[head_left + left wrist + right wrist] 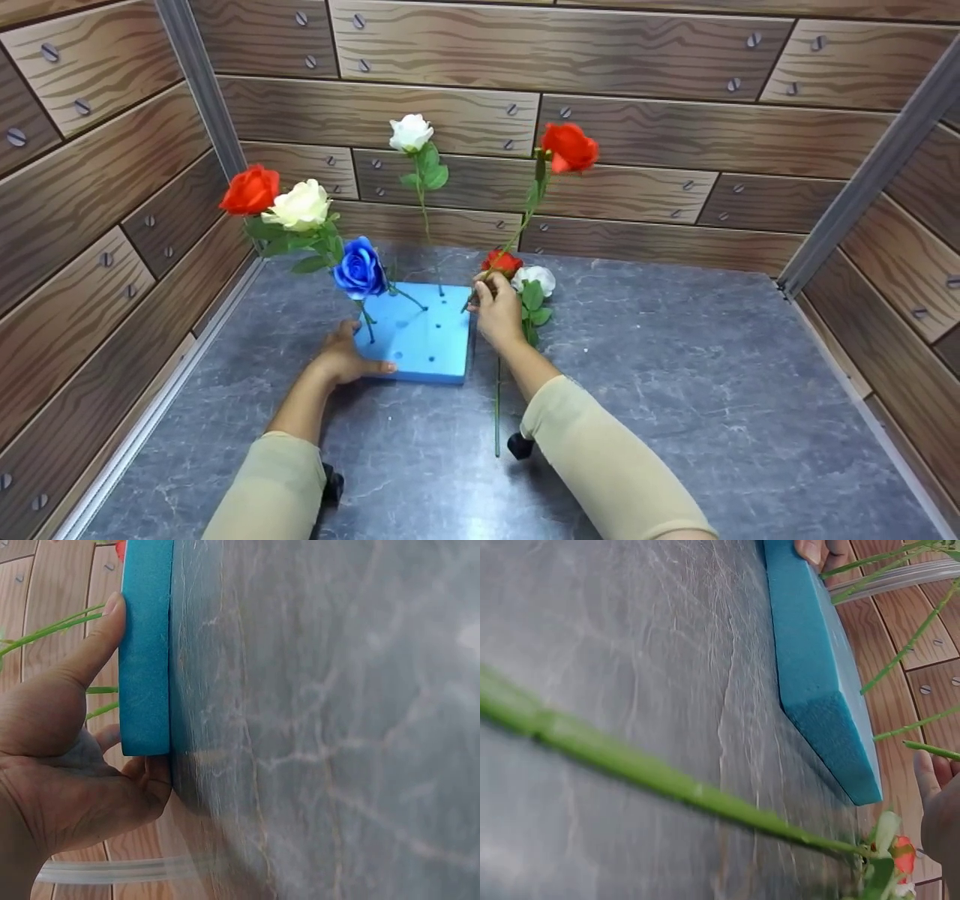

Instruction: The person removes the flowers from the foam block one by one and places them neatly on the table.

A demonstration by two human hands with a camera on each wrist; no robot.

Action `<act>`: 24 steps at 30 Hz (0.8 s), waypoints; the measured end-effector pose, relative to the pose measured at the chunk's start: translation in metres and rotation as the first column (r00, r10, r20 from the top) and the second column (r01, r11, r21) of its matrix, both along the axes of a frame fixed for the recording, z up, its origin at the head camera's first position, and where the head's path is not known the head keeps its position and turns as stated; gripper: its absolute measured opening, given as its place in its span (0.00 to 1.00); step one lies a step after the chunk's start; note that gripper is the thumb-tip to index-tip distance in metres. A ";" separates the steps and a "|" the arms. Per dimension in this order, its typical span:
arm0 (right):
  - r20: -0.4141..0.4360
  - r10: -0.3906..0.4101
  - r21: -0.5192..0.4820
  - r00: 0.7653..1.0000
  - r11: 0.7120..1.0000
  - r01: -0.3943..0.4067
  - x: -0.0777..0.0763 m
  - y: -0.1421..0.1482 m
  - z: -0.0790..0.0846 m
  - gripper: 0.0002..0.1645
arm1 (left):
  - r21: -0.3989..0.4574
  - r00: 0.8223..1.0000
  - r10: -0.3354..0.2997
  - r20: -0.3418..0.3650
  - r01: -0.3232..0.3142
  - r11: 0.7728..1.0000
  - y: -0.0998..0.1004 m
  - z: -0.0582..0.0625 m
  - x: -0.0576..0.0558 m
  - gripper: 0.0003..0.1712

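Observation:
My left hand (pixel 343 360) grips the near left corner of a light blue foam block (pixel 420 349), thumb along its top edge and fingers around its side. In the right hand (pixel 501 309), fingertips pinch the stem of a red rose (pixel 571 148) near its lower end, bloom up and leaning right. The bare stem tip (pixel 922 747) points over the block's far right corner. Standing in the block are a white rose (pixel 412 133) at the back and, leaning left, a blue rose (pixel 361 268), a cream rose (pixel 300 206) and another red rose (pixel 251 190).
Behind my right hand, a red rose (pixel 502 262) and a white rose (pixel 535 281) lie on the grey marbled table (pixel 675 390). A long green stem (pixel 497 420) reaches toward the near side. Wood-patterned walls (pixel 442 45) enclose the back and sides.

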State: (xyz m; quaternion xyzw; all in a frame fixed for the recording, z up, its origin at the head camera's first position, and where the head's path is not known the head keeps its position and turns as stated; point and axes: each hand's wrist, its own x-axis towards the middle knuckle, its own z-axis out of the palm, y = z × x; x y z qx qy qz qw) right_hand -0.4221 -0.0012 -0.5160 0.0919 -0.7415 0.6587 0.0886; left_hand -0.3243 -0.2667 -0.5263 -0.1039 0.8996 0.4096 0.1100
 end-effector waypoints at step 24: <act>0.121 0.088 -0.011 0.989 0.996 -0.087 0.037 0.068 0.013 0.12 | 0.010 0.999 -0.027 0.021 0.027 1.000 0.000 0.002 0.001 0.72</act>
